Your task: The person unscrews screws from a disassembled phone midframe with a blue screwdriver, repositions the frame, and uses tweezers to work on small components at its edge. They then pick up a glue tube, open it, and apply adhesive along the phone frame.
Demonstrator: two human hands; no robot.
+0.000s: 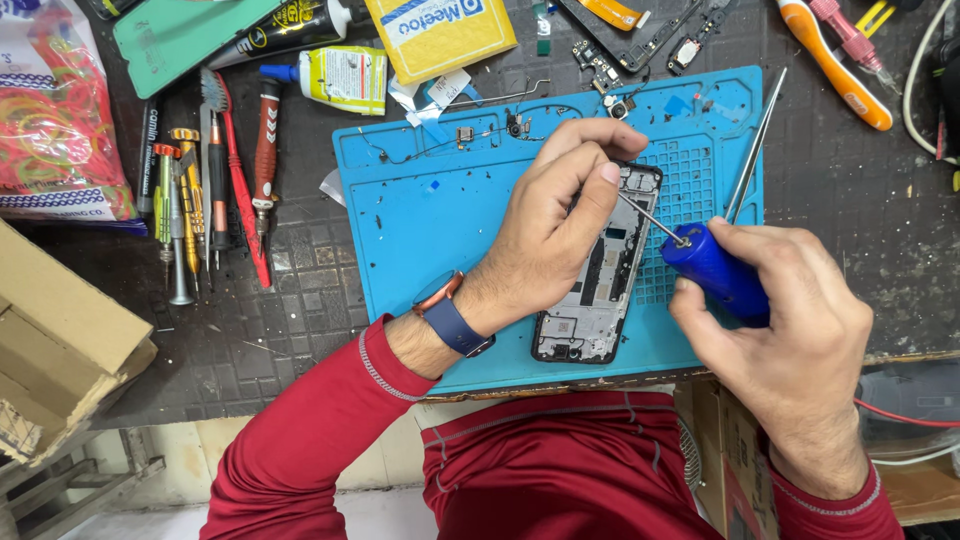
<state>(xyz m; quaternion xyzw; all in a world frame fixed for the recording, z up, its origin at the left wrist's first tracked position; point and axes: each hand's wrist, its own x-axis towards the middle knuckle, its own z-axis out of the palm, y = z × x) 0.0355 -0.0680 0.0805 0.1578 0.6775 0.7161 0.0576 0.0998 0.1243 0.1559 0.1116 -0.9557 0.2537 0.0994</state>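
An opened phone frame (600, 300) lies on a blue repair mat (430, 220). My left hand (555, 225) rests over the phone's upper part, thumb and fingers pinching down on it beside the screwdriver's tip. My right hand (790, 330) grips a blue-handled screwdriver (715, 270); its thin metal shaft points left onto the phone near my left thumb. A blue-strapped watch (452, 315) sits on my left wrist. Small screws and parts (500, 130) lie scattered along the mat's top edge.
A row of screwdrivers and a brush (210, 190) lies left of the mat, with glue tubes (340, 75) and a yellow packet (440, 35) behind. Tweezers (755, 150) rest on the mat's right side. Orange-handled tool (835, 65) top right; cardboard box (60, 350) at left.
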